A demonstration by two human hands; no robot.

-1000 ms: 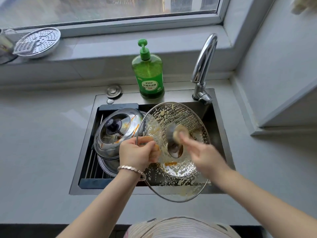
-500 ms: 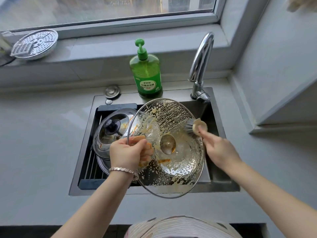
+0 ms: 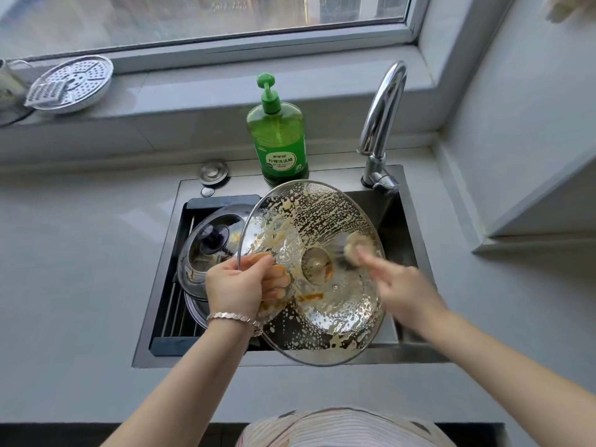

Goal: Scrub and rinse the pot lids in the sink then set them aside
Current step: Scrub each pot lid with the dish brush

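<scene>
The left hand (image 3: pixel 235 285) is raised over the middle of the sink (image 3: pixel 167 358), back of the hand toward the camera, wrist bent slightly and ringed by a bracelet (image 3: pixel 233 318). Its grip is closed on the left edge of the glass lid (image 3: pixel 325 214): the thumb lies over the near face and the fingers curl behind the glass, where they show through it. The lid is held tilted above the sink's right half, underside toward the camera and smeared with pale suds, its lowest rim hanging over the sink's front edge. The right hand (image 3: pixel 403 291) comes in from the sink's right front corner, forearm stretched and fingers pointing forward, its grip closed on a round scrubbing brush (image 3: pixel 354 250) that presses on the lid's right part. This hand is blurred, so how each finger lies cannot be told. In the sink's left half a steel lid (image 3: pixel 206 262) with a dark knob rests, tilted, on a rack. Behind the sink on the tabletop (image 3: pixel 64 269) stand a green soap bottle (image 3: pixel 279 140) and, at the rear right corner, the tap (image 3: pixel 383 124).
</scene>
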